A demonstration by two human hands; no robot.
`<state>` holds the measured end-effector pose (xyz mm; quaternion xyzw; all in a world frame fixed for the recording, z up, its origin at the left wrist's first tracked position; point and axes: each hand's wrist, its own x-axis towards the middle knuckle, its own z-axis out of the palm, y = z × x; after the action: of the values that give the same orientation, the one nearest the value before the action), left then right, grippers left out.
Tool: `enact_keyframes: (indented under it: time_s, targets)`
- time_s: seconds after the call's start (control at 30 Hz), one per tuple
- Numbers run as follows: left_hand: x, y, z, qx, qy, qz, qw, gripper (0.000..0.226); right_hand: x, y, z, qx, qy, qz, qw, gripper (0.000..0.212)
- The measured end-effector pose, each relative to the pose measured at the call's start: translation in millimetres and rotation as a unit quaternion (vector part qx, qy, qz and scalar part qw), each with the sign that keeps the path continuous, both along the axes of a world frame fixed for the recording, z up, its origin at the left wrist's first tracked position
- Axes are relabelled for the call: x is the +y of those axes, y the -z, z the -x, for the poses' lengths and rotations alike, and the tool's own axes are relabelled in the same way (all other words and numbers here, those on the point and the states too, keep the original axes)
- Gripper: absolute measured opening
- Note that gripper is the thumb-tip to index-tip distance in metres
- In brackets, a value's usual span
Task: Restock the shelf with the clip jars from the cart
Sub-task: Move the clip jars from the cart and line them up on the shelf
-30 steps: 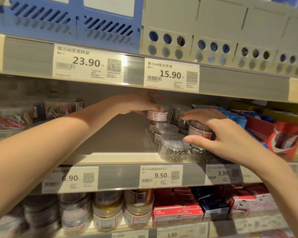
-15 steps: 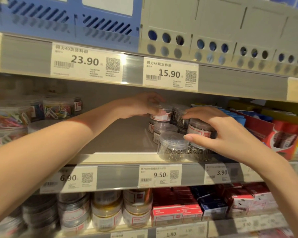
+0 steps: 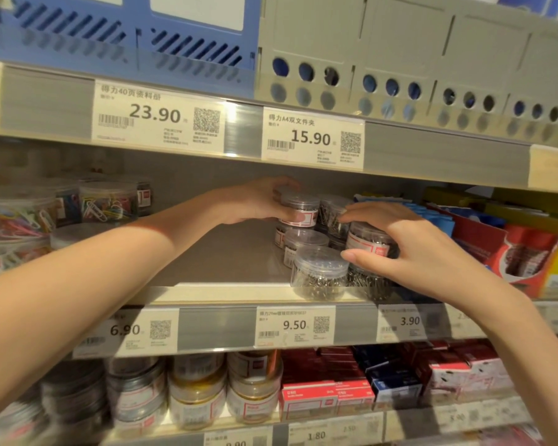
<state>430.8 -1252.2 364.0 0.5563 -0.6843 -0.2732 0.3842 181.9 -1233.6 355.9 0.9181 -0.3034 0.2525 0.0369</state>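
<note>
Clear round jars of silver clips stand in a cluster on the middle shelf point(image 3: 219, 262). My left hand point(image 3: 258, 201) grips one jar point(image 3: 300, 209) at the back, on top of another jar. My right hand point(image 3: 400, 249) curls round a stacked jar with a red and white label point(image 3: 367, 241) at the front right of the cluster. A jar with a clear lid point(image 3: 319, 273) sits at the shelf's front edge, just left of my right thumb. The cart is out of view.
Jars of coloured clips point(image 3: 107, 204) stand at the shelf's left. Red and blue packets point(image 3: 525, 252) fill its right. Grey and blue file boxes point(image 3: 335, 59) sit above. Below are more jars point(image 3: 197, 391) and small red boxes point(image 3: 316, 394). Bare shelf lies between my arms.
My left hand has lifted its jar slightly higher onto the back stack. My right hand stays on the front right jar. The view has shifted a little.
</note>
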Motion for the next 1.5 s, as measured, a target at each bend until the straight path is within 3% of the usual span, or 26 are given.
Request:
enact_keyframes:
  time_s: [0.2,0.33,0.4,0.57,0.67,0.77,0.9,1.13,1.3,1.5]
  targets:
    - [9.2,-11.5,-6.3,-0.102,-0.016,-0.034,0.994,0.077,5.1,-4.7,-0.6,0.005,0.006,-0.003,1.000,0.065]
    - [35.9,-19.1,-10.5,-0.185,-0.055,-0.036,0.981,0.073,9.4,-6.2,-1.9,0.003,0.019,0.006,1.000,0.066]
    - [53.0,-18.5,-9.3,-0.229,-0.080,-0.018,0.970,0.067,13.3,-5.7,-4.7,0.010,0.030,0.023,0.999,0.070]
    - [90.6,-9.7,1.6,-0.342,-0.163,0.025,0.925,0.066,28.6,0.9,-13.3,0.014,0.073,0.109,0.991,0.050]
    - [116.0,-3.2,14.1,-0.353,-0.203,0.031,0.913,0.063,34.0,11.6,-18.4,-0.027,0.055,0.183,0.981,0.063]
    - [139.6,6.3,26.0,-0.367,-0.232,0.070,0.898,0.057,39.8,20.3,-24.6,-0.049,0.026,0.220,0.974,0.059]
    - [160.8,23.2,40.4,-0.414,-0.288,0.140,0.852,0.052,53.6,28.8,-31.0,-0.065,0.010,0.240,0.969,0.057]
    - [180.0,60.4,35.6,-0.416,-0.288,0.256,0.824,0.049,85.0,58.4,-32.7,-0.073,0.031,0.220,0.972,0.062]
    - [210.1,98.0,45.4,-0.371,-0.276,0.295,0.836,0.048,112.7,91.1,-29.9,-0.082,0.044,0.184,0.978,0.062]
    - [235.1,155.9,69.8,-0.333,-0.245,0.280,0.866,0.053,147.4,149.5,-9.5,-0.056,0.084,0.130,0.986,0.063]
